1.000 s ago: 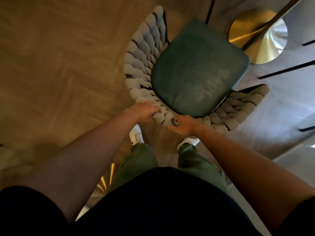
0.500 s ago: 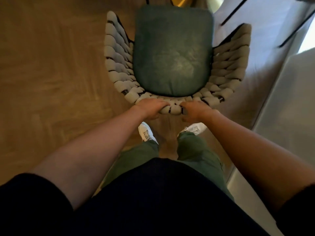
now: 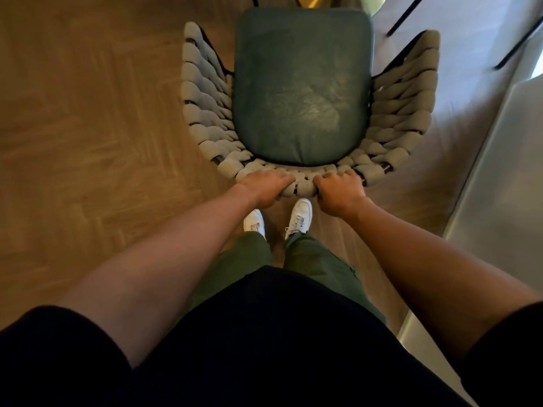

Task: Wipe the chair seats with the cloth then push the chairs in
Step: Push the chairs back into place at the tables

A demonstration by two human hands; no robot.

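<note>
A chair with a dark green leather seat cushion (image 3: 302,86) and a curved backrest of thick grey woven cord (image 3: 205,113) stands in front of me, seen from above. My left hand (image 3: 264,186) and my right hand (image 3: 338,190) both grip the top of the backrest at its middle, close side by side. No cloth is in view.
A brass table base (image 3: 311,0) shows just beyond the seat's front edge. Wooden herringbone floor (image 3: 88,127) lies to the left, a pale rug (image 3: 476,83) under the chair's right side, a light grey surface (image 3: 505,186) at the right. My white shoes (image 3: 299,214) stand behind the chair.
The chair has turned from angled to square in front of me, with the brass base now beyond its front edge. Both hands keep their grip on the backrest.
</note>
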